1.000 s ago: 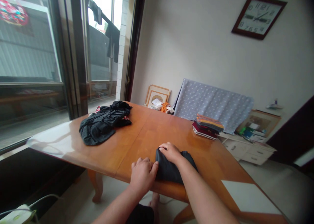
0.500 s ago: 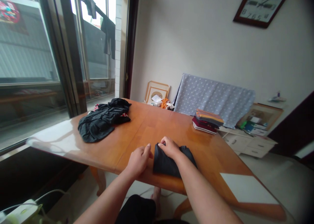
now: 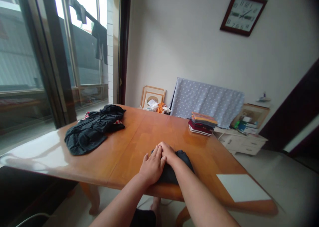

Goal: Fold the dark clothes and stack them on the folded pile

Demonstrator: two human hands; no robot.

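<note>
A folded black garment (image 3: 169, 176) lies at the near edge of the wooden table, partly covered by my hands. My left hand (image 3: 152, 165) rests flat over its left side, fingers stretched out and held together. Beside it, touching the left fingers, my right hand (image 3: 167, 153) is curled over the garment's far left corner. Its fingertips are hidden under the left hand, but the bent knuckles look closed on the cloth. The garment's right part (image 3: 184, 159) shows past my right wrist.
A rumpled pile of black clothing (image 3: 92, 130) with red-and-white bits lies on the table (image 3: 134, 134) at the left. A stack of folded clothes (image 3: 202, 123) sits at the far right edge. Nearer right lies a white sheet (image 3: 243, 188). Behind stands a cabinet (image 3: 240, 142).
My left hand has moved from beside the garment onto it, meeting my right hand, and its fingers have straightened. The right hand stays at the garment's far left corner. The view has shifted rightward.
</note>
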